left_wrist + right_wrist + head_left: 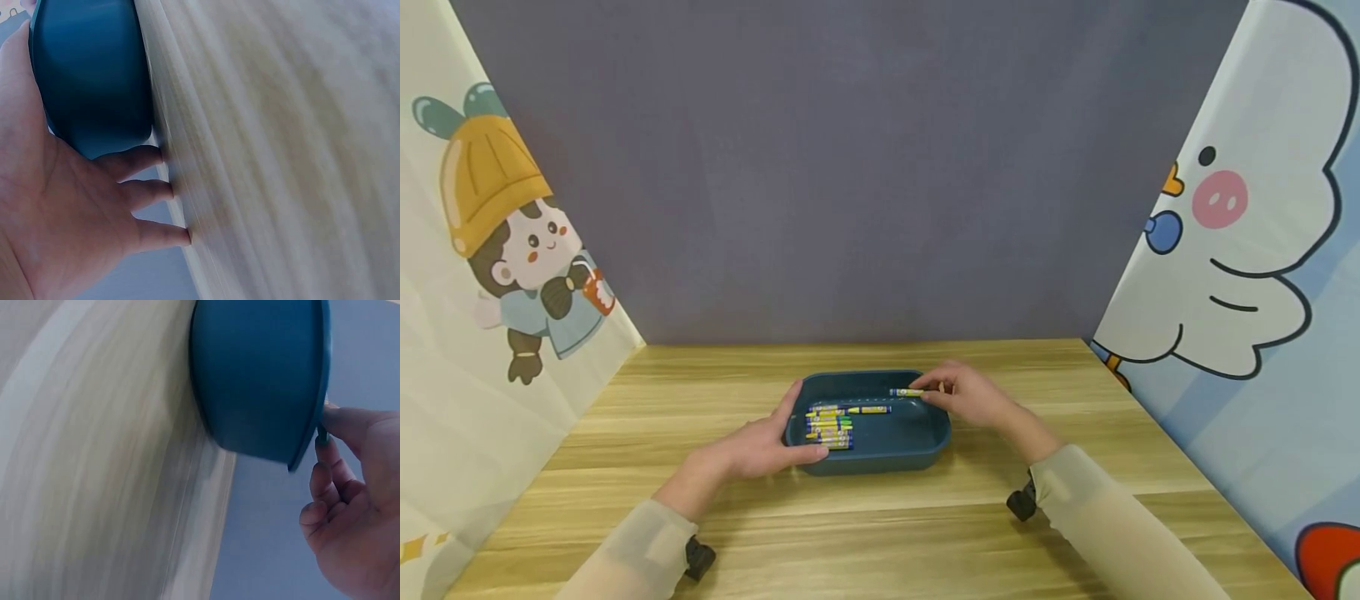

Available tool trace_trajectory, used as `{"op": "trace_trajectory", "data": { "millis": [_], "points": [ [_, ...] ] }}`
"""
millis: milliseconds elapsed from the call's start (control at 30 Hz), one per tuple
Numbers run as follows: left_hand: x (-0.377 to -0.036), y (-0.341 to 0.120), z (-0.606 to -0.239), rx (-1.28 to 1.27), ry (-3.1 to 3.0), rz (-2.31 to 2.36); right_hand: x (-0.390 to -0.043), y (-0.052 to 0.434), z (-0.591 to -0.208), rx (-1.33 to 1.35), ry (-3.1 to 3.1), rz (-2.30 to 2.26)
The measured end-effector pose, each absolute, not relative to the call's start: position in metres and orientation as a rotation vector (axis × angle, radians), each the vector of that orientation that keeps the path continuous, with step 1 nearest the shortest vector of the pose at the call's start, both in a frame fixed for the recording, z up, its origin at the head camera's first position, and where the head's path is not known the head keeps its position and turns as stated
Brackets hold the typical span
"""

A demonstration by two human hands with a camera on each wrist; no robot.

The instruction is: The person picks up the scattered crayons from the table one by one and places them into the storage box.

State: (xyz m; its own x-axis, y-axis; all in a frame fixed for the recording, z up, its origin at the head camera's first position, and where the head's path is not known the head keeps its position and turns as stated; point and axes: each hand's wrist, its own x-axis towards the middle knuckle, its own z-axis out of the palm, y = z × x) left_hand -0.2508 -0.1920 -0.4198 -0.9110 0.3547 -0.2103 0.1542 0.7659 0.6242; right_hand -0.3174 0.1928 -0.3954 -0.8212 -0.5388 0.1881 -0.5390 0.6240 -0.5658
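A dark blue-green plastic bin [880,462] stands on the table, with several crayons [831,433] in yellow wrappers bunched at its left end. One crayon [871,410] lies just right of the bunch. My left hand [767,446] is spread about the bin's left end, thumb at the near side and index finger at the far side. The left wrist view shows its other fingers [159,236] reaching straight down to the tabletop. Over the bin's right part, my right hand [966,396] pinches a crayon [904,392] between thumb and fingertips, level with the table.
The wooden table [880,542] extends around the bin. A grey panel [865,183] rises behind it. Printed cartoon panels flank the table, a figure in a yellow hat [497,183] at left and a white bird [1255,233] at right.
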Motion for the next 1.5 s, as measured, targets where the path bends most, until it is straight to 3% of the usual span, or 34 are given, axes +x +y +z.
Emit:
{"op": "trace_trajectory", "data": {
  "millis": [667,933,1500],
  "points": [
    [-0.254,-0.192,-0.422,0.393,2.653,0.936,-0.319,0.123,-0.407,1.044,-2.819,0.519],
    [-0.254,-0.192,-0.421,0.395,2.640,0.938,-0.320,0.117,-0.417,0.958,-2.885,0.426],
    [-0.252,-0.191,-0.419,0.389,2.641,0.883,-0.326,0.118,-0.420,1.077,-2.873,0.199]
  ]
}}
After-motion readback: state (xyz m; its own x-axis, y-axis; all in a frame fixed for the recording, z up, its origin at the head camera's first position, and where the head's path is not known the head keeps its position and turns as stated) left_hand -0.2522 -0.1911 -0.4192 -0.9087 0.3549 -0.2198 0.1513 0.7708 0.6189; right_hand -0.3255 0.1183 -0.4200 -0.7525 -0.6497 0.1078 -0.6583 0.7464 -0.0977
